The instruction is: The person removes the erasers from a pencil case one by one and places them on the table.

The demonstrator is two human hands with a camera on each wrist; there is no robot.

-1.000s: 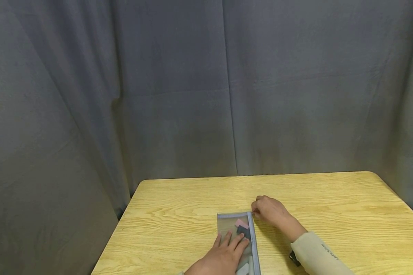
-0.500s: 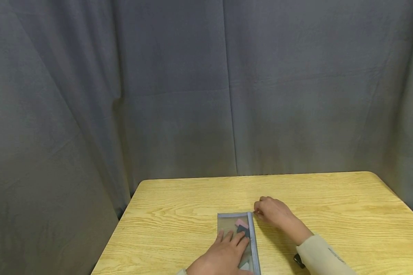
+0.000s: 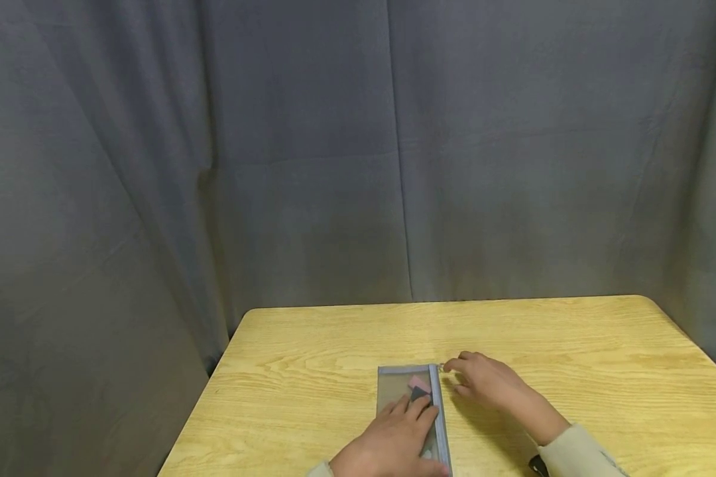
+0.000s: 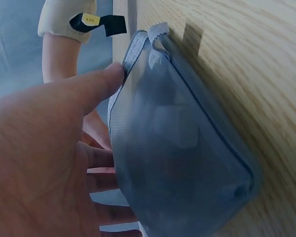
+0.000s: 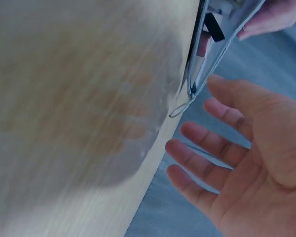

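A grey see-through mesh zip pouch [image 3: 392, 385] lies flat on the table, its zipper edge on the right. Through the mesh show a small pink piece [image 3: 419, 382] and a dark one [image 3: 419, 393]. My left hand [image 3: 390, 440] rests on the pouch with spread fingers; the left wrist view has its thumb [image 4: 101, 84] at the zippered edge. Just off the pouch's far right corner is my right hand [image 3: 490, 383], its fingers loosely extended and holding nothing. A thin cord loop [image 5: 180, 109] sticks out from the zipper's end, close to those fingertips.
The wood-grain table [image 3: 298, 371] reaches back to a grey curtain [image 3: 310, 165]. More curtain hangs at both sides. A black strap with a yellow label [image 4: 91, 19] is at the right sleeve's cuff.
My right hand has let go at the zipper's end, moved slightly right and nearer, and its fingers have loosened. The left hand has shifted slightly right on the pouch, its thumb now at the zipper.
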